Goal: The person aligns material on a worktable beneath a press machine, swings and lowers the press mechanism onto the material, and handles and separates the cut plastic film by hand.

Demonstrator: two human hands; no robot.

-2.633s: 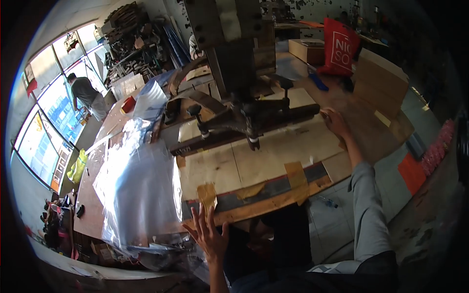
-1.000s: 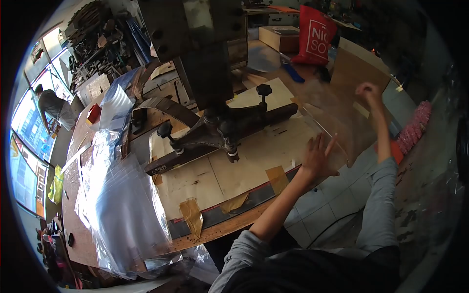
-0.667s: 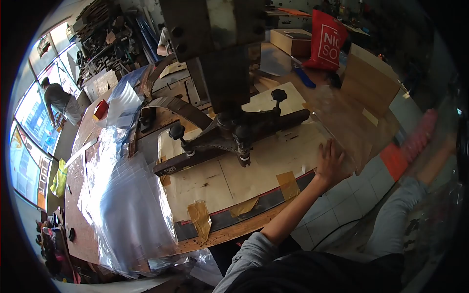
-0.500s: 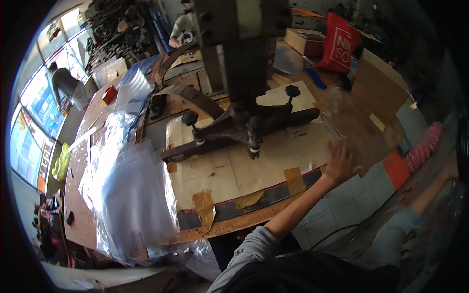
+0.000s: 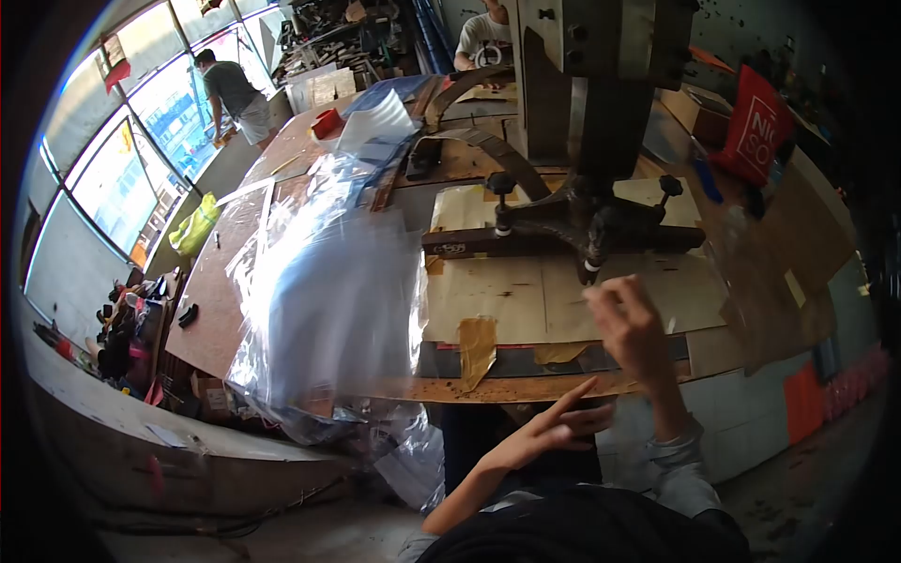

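My left hand (image 5: 563, 424) is at the front edge of the worktable, its fingers stretched out and slightly blurred, and nothing shows in it. Above the table's near part, my right hand (image 5: 627, 324) has its fingers bent with the tips close together. Whether it holds anything small I cannot make out. Just beyond it is a dark metal press head (image 5: 587, 216) with black knobs and a long dark bar (image 5: 563, 241). Under the bar lies a pale board (image 5: 507, 291) with a line across it, fixed at the front by brown tape (image 5: 477, 350).
Left of the board is a shiny stack of clear plastic sheets (image 5: 343, 300), its loose ends hanging over the edge. A red bag (image 5: 754, 127) and a cardboard box (image 5: 696, 114) are at back right. One person (image 5: 235, 94) stands by the windows, another (image 5: 483, 42) behind the press.
My left hand has left the board's right side and come back to the table edge. My right hand has swung in from the far right. The view has turned right.
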